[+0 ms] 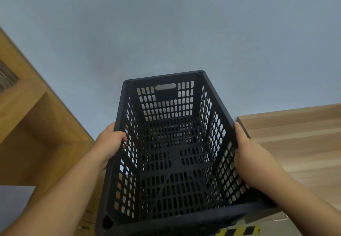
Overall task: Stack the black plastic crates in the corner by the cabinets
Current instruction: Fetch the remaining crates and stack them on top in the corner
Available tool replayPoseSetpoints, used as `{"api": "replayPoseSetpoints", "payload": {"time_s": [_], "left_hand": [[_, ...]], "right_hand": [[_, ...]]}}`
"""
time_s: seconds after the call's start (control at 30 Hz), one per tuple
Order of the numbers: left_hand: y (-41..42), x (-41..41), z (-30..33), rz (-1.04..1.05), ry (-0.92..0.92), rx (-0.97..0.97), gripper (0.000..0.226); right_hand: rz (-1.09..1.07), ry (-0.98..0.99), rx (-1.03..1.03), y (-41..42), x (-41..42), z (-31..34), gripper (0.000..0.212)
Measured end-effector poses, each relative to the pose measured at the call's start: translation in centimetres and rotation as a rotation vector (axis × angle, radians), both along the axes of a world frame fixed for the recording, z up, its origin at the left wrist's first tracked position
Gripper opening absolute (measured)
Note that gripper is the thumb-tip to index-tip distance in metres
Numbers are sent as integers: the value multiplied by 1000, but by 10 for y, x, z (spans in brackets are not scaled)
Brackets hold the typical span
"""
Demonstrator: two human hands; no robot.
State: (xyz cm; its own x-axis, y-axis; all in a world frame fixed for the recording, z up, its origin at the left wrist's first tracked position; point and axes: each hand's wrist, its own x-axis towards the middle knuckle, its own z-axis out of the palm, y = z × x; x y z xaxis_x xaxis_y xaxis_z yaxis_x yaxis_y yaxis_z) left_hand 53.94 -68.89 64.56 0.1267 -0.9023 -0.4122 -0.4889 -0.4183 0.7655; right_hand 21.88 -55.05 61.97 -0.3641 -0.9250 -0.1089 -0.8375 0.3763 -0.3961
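Note:
A black plastic crate [171,162] with perforated walls and floor fills the middle of the view, open side up and empty. My left hand [110,143] grips its left long rim, fingers hooked over the edge. On the right long wall my right hand [252,158] presses flat against the outside, thumb on the rim. The crate sits between a wooden cabinet on the left and a wooden top on the right, close to the wall. Through the holes in its floor, dark lattice shows below; I cannot tell whether that is another crate.
A tall wooden cabinet [36,125] with open shelves stands at the left. A lighter wooden cabinet top [295,139] lies at the right. A pale blue wall [166,23] is behind. Yellow-and-black hazard tape [238,231] marks the floor at the bottom.

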Motion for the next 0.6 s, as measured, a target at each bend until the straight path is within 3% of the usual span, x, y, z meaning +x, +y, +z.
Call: {"api": "replayPoseSetpoints", "payload": {"time_s": [0.6], "left_hand": [[47, -38, -12, 119, 114, -34, 44]], "right_hand": [[141, 60, 22, -3, -56, 22, 78]]}}
